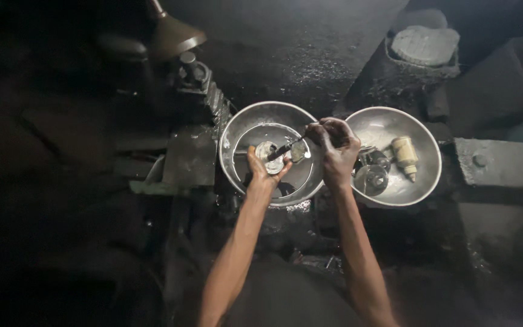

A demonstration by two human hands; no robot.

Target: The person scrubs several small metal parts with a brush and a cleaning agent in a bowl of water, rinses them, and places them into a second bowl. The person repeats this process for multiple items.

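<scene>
Over the left steel bowl [237, 130], left hand [264, 171] cups a small shiny round metal part [270, 158], wet and glinting. Right hand [335, 148], fingers pinched, holds a thin dark tool [287, 148] against it. At right, second bowl [422, 130] holds a beige cylinder [405, 155] and dark discs [371, 177], partly hidden by the right hand.

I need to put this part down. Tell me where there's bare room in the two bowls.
Free: the upper half of the right bowl, above the cream cylindrical part; also the left bowl along its upper-left wall. Crowded: the left bowl's centre, where the left hand and right hand work, and the right bowl's left side with dark parts.
</scene>
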